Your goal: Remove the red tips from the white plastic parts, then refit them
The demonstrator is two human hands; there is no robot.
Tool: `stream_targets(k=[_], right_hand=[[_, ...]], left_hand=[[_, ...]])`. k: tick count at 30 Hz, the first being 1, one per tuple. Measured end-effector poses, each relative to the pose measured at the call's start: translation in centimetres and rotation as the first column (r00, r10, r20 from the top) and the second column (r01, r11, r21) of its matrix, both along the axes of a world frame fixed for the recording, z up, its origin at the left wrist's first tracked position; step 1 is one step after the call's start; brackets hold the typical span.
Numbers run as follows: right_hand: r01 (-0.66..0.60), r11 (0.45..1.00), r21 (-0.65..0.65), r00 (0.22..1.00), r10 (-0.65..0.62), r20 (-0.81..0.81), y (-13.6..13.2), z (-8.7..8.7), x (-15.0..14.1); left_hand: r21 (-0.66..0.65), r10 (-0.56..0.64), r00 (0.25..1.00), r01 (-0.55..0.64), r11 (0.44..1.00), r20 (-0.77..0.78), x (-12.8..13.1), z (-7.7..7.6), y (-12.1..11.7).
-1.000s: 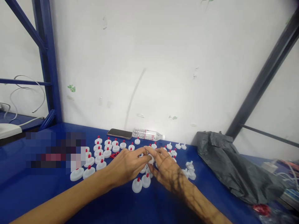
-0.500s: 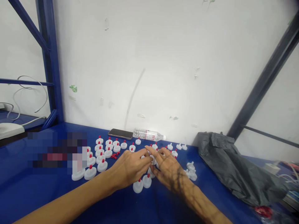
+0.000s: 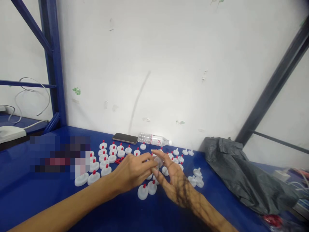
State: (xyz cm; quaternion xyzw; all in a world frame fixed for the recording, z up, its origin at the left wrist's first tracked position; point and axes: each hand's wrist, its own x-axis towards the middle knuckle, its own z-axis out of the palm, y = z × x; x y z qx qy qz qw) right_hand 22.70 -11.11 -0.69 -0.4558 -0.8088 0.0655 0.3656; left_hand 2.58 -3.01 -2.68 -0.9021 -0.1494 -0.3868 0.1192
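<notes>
**One white cap [image 3: 158, 161] in hand among many**

Nearest on the blue table [image 3: 125, 212], two red-tipped caps [image 3: 143, 192] stand side by side, tips up. Just beyond them, the left hand [image 3: 135, 169] has thumb and fingers drawn together at the white cap's left edge. The right hand [image 3: 175, 176] curves around the other side, thumb and forefinger well parted; whether it touches the cap, I cannot tell. The white cap's pale disc is tilted toward the viewer; fingers hide its spout, so its axis cannot be read. Bare spouted caps [image 3: 199, 181] are bunched to the right, beside a dark plastic bag [image 3: 241, 174] whose inside is hidden. Past some red pieces [image 3: 119, 160], a phone [image 3: 125, 138] lies beside a clear bottle [image 3: 156, 140], on its side, white lid rightward, contents unclear.
</notes>
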Motion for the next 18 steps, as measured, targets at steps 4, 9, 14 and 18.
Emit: stream_targets(k=[4,9,14,18], right_hand=[[-0.076,0.997,-0.031,0.993,0.073,-0.088,0.1,-0.2,-0.4],[-0.100,0.994,-0.031,0.958,0.088,-0.273,1.3,-0.9,-0.3],[0.069,0.998,0.011,0.886,-0.056,-0.460,3.5,-0.5,2.5],[0.151,0.988,0.020,0.799,-0.110,-0.591,5.0,0.3,5.4]], left_hand=[[0.050,-0.042,0.999,0.043,0.998,-0.020,0.1,-0.5,-0.3],[0.087,0.007,0.999,-0.004,0.996,-0.037,-0.1,0.4,-0.2],[0.051,0.166,0.986,-0.164,0.985,-0.028,-1.3,2.0,1.4],[-0.056,0.328,0.940,-0.334,0.941,-0.095,-2.7,3.2,3.0]])
